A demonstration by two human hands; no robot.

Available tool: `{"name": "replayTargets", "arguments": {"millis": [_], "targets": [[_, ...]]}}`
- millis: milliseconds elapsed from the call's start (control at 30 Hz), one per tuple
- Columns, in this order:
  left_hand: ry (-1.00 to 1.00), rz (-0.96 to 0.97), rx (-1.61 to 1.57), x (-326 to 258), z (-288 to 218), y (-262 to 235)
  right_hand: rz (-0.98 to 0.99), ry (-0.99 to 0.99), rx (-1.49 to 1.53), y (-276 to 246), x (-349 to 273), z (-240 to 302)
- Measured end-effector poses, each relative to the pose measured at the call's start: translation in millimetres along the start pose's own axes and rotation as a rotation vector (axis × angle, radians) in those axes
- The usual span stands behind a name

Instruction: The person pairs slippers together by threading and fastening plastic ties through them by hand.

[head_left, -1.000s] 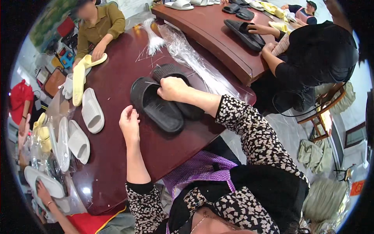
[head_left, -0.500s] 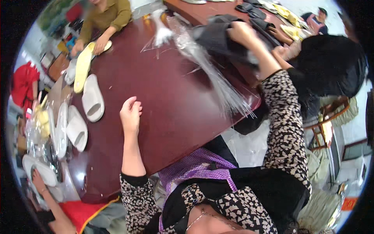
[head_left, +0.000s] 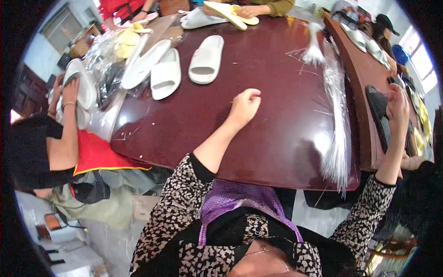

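"Along the left edge of the second table point(head_left: 369, 74), what do you see from your end?"

"A dark slipper point(head_left: 378, 113), partly hidden by the right hand point(head_left: 398, 106). From my remote seat I see it just left of that hand, close enough that I can't tell whether they touch."

"Which way does it run?"

"Its long axis runs roughly parallel to that edge, tilting only slightly across my view. The ribbed end, which I take for the toe, points toward the table's far end."

"And the grip?"

"The right hand is far nearer: its fingers stand up loosely extended, and I see nothing pinched in them. The left hand point(head_left: 246, 108) hangs over the middle of the near table point(head_left: 277, 138), well apart from the slipper, with fingers curled inward; I see nothing in it and can't tell whether the fingertips meet the palm."

"What lies between?"

"A bundle of white strands point(head_left: 336, 134), along the near table's right edge. Farther out, white slippers point(head_left: 206, 60) lie toward that table's far left corner, and a co-worker's hand point(head_left: 254, 11) holds a yellow slipper point(head_left: 230, 15) at its far edge."
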State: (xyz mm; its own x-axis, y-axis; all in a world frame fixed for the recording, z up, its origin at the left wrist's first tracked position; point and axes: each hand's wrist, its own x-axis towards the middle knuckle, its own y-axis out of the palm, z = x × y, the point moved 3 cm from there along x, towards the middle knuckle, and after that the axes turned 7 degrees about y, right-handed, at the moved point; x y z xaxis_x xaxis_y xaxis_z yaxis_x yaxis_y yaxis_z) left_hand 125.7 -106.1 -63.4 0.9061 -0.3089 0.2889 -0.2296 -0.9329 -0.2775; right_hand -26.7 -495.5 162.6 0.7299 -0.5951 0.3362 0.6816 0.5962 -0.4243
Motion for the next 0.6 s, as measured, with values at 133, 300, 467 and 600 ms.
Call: {"name": "replayTargets", "arguments": {"millis": [133,300,467,600], "targets": [[-0.006,-0.011,-0.061,-0.2,-1.5,4.5,0.198,0.109,0.474,43.9,-44.0,61.4],[0.032,-0.018,-0.121,-2.1,-9.8,2.8,0.548,0.029,0.880,91.0,-94.0,92.2],[0.059,0.008,-0.117,-2.6,-18.3,2.0,0.989,-0.012,1.349,131.2,-139.5,116.2],[0.041,0.020,-0.133,-5.5,-23.0,2.3,1.045,-0.073,1.475,141.6,-159.2,136.0]]}}
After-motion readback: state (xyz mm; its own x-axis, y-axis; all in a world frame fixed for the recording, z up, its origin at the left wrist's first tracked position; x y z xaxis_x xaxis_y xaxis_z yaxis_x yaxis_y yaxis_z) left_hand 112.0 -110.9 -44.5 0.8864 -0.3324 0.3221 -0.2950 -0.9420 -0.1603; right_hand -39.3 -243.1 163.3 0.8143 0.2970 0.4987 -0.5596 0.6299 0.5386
